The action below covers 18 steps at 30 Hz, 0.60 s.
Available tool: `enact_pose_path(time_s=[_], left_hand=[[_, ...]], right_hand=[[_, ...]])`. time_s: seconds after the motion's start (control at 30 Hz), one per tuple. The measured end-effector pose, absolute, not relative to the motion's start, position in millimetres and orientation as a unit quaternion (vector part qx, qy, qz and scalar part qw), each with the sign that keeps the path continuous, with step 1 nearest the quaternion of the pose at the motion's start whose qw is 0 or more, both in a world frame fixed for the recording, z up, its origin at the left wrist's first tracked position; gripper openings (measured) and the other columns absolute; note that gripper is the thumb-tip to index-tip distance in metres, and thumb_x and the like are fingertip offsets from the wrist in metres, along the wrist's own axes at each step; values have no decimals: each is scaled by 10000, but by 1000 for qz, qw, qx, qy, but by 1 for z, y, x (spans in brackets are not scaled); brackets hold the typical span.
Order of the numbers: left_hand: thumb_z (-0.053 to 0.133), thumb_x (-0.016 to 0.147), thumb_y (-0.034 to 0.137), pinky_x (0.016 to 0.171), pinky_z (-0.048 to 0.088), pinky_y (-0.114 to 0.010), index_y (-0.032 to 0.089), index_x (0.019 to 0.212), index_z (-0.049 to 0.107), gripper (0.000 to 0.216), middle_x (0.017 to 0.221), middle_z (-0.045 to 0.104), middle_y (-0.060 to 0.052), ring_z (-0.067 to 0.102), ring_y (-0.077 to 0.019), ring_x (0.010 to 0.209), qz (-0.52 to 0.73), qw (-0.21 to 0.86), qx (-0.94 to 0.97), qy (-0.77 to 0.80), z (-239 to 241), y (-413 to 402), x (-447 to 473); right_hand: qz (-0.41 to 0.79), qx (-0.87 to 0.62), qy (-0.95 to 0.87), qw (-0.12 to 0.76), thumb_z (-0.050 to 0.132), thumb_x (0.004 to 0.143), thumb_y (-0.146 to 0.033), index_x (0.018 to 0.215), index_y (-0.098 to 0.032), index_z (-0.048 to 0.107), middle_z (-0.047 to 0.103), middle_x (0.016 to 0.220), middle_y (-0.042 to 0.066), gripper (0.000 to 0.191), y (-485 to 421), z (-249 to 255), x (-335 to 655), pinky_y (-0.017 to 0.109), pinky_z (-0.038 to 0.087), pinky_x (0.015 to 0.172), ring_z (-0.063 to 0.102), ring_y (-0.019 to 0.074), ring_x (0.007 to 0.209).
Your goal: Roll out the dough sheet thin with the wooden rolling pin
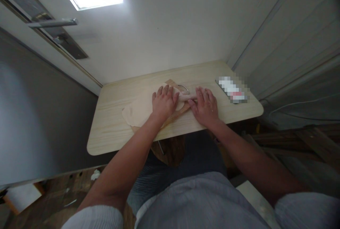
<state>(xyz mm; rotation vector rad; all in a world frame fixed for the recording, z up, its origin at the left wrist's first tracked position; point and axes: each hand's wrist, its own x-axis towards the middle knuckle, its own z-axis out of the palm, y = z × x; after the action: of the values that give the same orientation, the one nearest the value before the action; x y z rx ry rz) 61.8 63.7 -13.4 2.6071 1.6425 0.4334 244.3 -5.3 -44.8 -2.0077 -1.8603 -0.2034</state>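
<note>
Far left: door lever [53, 22] on a grey plate, well apart from your work.

Light wooden table [114, 137] is in front of you, and your lap shows below its near edge.

On it lies a pale thin sheet [136, 112], spread flat. Its left part is on the bare tabletop and its right part is over a darker wooden board [177, 115]. The board's near corner overhangs the table edge.

Your left hand [164, 103] is palm down on the sheet's right end, fingers stretched out and together. It isn't clenched, just pressing flat. It covers the left end of a pale rod [188, 96].

The rod lies across the board between your hands, only its middle showing. A metal ring [183, 87] sits just behind it.

Your right hand [204, 106] is also flat and unclenched, fingers extended over the rod's right end, heel of the palm near the table edge.

Right of that: a blurred-out flat object [233, 89] near the table's far right corner, apart from both hands.
</note>
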Motion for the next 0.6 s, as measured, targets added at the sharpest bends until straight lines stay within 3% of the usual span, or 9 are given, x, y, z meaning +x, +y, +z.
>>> enact_pose_path(time_s=[0.33, 0.6], left_hand=[[239, 1031, 592, 1182, 310, -487, 217, 1533, 415, 650, 1593, 458, -90, 335, -313, 1494, 147, 17, 841, 520, -15, 45, 57], [186, 1053, 544, 1191, 300, -459, 228, 1543, 397, 621, 1603, 449, -66, 306, -276, 1514, 153, 21, 844, 513, -19, 34, 52]], right_hand=[[-74, -716, -667, 191, 292, 1035, -544, 1597, -129, 316, 382, 1609, 187, 699, -25, -46, 241, 576, 283, 1147, 262, 370, 1492], [-76, -713, -672, 188, 284, 1033, -555, 1602, -113, 301, 347, 1630, 180, 720, -42, -49, 241, 586, 243, 1174, 223, 360, 1522]])
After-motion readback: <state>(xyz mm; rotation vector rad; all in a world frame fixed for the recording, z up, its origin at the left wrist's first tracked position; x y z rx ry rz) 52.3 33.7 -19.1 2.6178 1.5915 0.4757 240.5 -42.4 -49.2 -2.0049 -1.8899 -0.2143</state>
